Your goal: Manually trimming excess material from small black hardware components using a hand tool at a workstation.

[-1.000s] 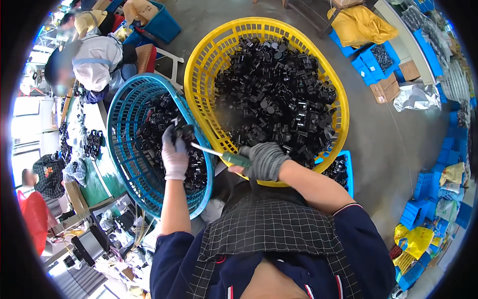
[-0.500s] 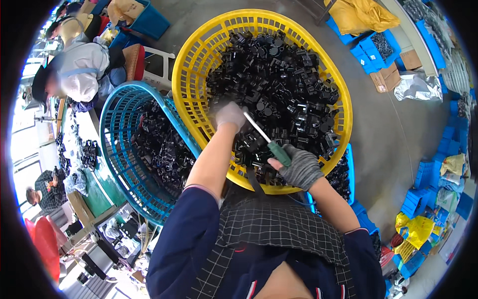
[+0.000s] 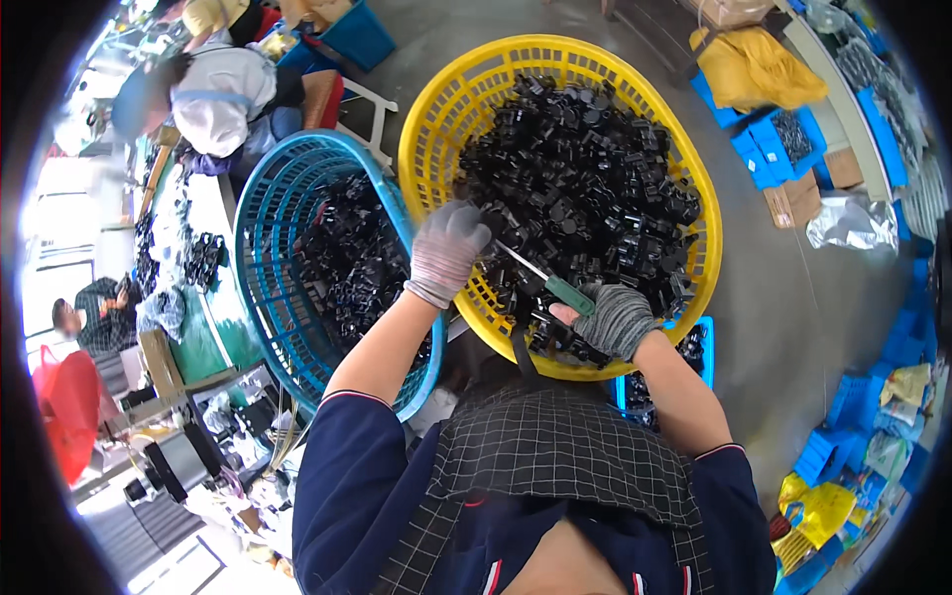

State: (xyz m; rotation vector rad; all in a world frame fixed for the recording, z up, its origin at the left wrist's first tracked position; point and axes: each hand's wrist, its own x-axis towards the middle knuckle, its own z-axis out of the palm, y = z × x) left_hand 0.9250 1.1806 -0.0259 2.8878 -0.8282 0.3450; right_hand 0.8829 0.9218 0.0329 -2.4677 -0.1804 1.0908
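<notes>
My right hand [image 3: 617,319], in a grey knit glove with the thumb bare, is closed round the green handle of a screwdriver [image 3: 569,295]. Its metal shaft points up and left toward my left hand [image 3: 448,253]. That hand wears a pale glove and is curled over the left rim of the yellow basket [image 3: 710,233]. At its fingertips a small black plastic part [image 3: 493,224] meets the screwdriver's tip; the fingers partly hide it. Beneath both hands, the basket holds a heap of similar black parts [image 3: 585,169].
Against the yellow basket's left side stands a teal basket [image 3: 256,248] with more black parts. A blue crate [image 3: 707,349] sits below its right side. Another person [image 3: 223,99] sits at the upper left by a worktable. Blue bins [image 3: 783,149] and a yellow sack [image 3: 764,69] lie upper right.
My left hand has drawn back from over the heap to the yellow basket's left rim. The screwdriver stays in my right hand, its tip still near the left. The whole view has shifted.
</notes>
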